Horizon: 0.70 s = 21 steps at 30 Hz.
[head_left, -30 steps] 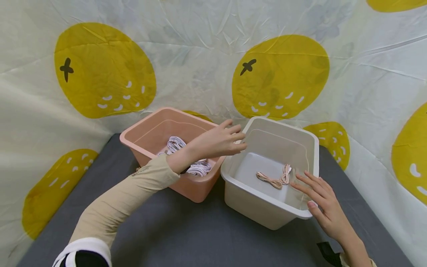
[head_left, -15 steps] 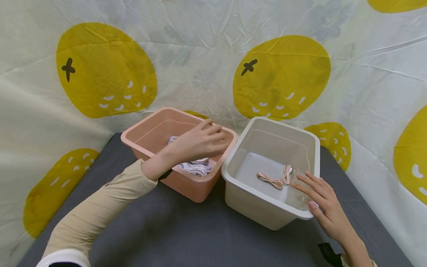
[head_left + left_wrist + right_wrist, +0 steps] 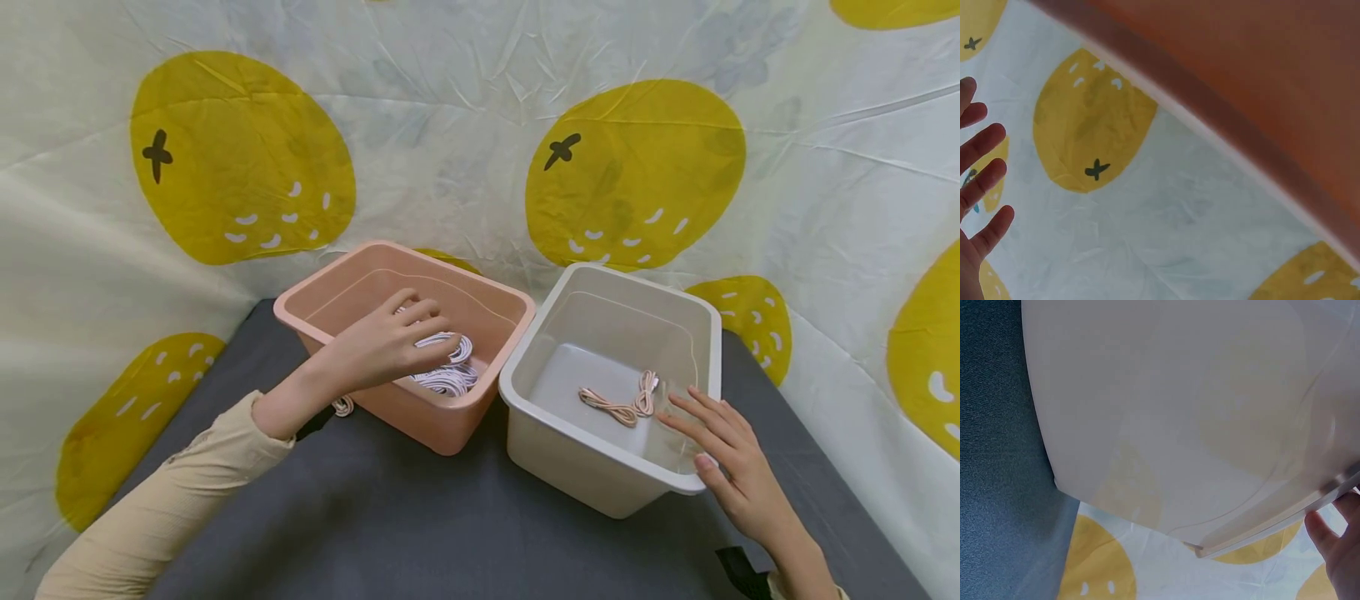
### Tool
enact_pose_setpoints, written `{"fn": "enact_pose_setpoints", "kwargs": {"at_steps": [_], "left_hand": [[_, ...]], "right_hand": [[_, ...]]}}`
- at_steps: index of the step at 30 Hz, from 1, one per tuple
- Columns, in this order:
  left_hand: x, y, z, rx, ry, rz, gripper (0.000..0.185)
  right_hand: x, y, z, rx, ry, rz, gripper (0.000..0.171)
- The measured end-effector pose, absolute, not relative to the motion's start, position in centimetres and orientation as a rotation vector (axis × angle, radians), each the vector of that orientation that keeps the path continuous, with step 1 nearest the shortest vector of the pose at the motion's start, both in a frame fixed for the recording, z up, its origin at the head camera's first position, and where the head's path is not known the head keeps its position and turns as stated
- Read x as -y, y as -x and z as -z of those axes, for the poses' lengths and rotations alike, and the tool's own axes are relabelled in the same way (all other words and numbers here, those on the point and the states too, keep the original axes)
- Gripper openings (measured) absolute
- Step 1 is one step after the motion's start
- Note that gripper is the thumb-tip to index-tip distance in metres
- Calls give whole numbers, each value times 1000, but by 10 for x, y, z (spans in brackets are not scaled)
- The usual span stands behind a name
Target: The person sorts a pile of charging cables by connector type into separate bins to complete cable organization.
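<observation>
Grey counter (image 3: 420,525), lemon-print sheet (image 3: 450,125) behind.
Left hand (image 3: 382,346), grip relaxed, over cables (image 3: 446,375) in pink bin (image 3: 442,417); right hand (image 3: 731,475), fingers straight, touches white bin (image 3: 600,475).

— What colours do you see?
— My pink bin (image 3: 441,423) holds white cables (image 3: 448,377); my white bin (image 3: 570,460) a peach cable (image 3: 619,403).
— Around them?
— Grey mat (image 3: 420,525), pale cloth (image 3: 450,108) with yellow fruit.

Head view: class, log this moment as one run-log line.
left hand: open, over white cables in pink bin | right hand: open, on white bin rim
</observation>
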<state>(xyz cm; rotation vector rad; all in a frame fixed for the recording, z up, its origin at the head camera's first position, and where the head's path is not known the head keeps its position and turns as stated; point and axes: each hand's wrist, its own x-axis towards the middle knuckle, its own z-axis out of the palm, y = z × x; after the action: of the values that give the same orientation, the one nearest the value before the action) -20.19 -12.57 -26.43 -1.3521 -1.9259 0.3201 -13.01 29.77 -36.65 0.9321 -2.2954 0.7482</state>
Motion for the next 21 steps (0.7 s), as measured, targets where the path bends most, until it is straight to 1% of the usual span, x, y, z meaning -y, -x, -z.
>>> {"fn": "enact_pose_setpoints", "kwargs": {"at_steps": [3,9,14,21], "left_hand": [[135,200,270,1911,1339,-296,28],[154,198,280,1876,1333,-251,17],[170,193,283,1853,1311,-257,32],[194,193,296,1824,1288,-220,33]], "right_hand": [[-298,130,367,2290,-935,-748,35],[-298,131,366,2273,-945,-754,34],[-297,131,366,2271,-947,-753,34],[-297,130,367,2283,-937,-758,33]]}}
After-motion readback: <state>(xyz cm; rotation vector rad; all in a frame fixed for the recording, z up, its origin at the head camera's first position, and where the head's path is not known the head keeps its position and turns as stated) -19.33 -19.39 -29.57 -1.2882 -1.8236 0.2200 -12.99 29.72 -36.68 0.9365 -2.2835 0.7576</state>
